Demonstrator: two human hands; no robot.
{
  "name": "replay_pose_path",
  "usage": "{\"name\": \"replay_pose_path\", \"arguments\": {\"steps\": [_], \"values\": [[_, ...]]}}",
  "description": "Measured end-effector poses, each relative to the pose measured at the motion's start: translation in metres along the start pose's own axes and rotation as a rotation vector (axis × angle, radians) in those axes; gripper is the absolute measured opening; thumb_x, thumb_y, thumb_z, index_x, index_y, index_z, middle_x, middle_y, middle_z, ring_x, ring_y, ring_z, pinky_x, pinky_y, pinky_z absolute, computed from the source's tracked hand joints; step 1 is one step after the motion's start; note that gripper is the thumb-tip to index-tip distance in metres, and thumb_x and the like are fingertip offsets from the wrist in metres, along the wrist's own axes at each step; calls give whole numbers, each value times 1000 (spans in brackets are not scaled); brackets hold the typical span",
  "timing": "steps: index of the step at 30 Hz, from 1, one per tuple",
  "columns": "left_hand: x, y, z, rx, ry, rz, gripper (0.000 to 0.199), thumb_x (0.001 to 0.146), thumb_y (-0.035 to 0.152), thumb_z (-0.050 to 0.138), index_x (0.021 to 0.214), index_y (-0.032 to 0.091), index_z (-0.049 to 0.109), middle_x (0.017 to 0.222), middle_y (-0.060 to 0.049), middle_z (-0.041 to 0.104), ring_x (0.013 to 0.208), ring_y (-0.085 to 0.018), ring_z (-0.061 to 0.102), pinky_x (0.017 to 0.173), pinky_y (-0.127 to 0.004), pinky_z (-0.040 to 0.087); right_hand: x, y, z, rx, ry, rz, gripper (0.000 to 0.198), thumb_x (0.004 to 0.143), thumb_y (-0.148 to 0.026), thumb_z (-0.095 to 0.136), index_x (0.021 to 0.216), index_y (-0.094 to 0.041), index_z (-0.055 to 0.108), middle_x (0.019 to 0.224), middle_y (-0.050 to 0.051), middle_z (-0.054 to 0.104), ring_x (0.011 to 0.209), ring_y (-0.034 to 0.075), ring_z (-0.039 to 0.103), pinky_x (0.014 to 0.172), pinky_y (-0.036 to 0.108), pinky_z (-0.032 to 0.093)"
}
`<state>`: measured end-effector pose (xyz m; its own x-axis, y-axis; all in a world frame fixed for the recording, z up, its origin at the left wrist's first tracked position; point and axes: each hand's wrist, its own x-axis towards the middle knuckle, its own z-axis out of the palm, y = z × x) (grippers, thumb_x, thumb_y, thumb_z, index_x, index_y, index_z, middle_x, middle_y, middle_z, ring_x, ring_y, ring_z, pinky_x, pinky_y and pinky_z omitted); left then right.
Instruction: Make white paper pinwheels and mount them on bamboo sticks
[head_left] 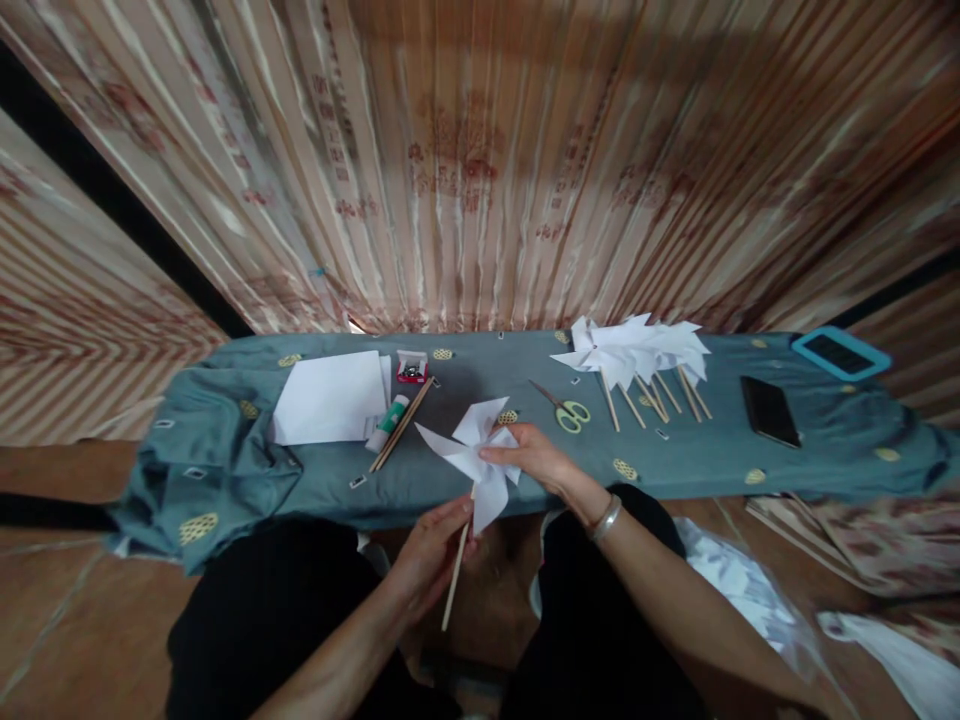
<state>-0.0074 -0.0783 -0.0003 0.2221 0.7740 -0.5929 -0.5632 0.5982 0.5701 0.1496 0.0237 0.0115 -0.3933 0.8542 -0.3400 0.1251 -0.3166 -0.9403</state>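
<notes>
A white paper pinwheel [471, 462] on a thin wooden stick [454, 580] is held between my hands at the table's near edge. My left hand [435, 545] is closed around the stick just below the paper blades. With thumb and fingers, my right hand [529, 455] pinches the pinwheel near its middle and right blade. A silver bracelet [607, 518] circles my right wrist. Just beyond my right hand lie scissors [568, 412] with pale green handles. Left of the pinwheel rest several loose wooden sticks [403, 425] and a green and white glue stick [390, 422].
On the cloth-covered table [315, 490] lie a stack of white paper [330, 395], a small red box [412, 368] of metal pins, several finished pinwheels [637, 350], a dark phone [770, 410] and a blue-framed tablet [840, 352]. A plastic bag of paper scraps [739, 580] sits on the floor.
</notes>
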Motion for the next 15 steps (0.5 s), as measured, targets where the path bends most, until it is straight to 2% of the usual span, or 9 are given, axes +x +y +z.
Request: {"name": "replay_pose_path", "arguments": {"steps": [4, 8, 15], "values": [[-4, -17, -1, -1, -29, 90, 40, 53, 42, 86, 64, 8, 68, 46, 3, 51, 38, -1, 34, 40, -15, 24, 5, -4, 1, -119, -53, 8, 48, 48, -55, 81, 69, -14, 66, 64, -1, 65, 57, 12, 54, 58, 25, 42], [5, -26, -5, -57, 14, 126, 37, 51, 37, 85, 62, 9, 64, 52, 2, 55, 36, 2, 27, 40, -17, 13, 18, -1, 0, -283, -77, 6, 46, 48, -54, 80, 66, -15, 65, 61, -2, 62, 57, 12, 52, 56, 24, 40], [15, -36, -13, -148, 57, 77, 40, 45, 36, 87, 62, 10, 62, 51, 3, 53, 36, 2, 24, 41, -19, 8, 31, 6, -5, -685, -40, -4, 33, 59, -43, 78, 73, -14, 69, 61, -2, 61, 58, 13, 53, 54, 23, 34]]}}
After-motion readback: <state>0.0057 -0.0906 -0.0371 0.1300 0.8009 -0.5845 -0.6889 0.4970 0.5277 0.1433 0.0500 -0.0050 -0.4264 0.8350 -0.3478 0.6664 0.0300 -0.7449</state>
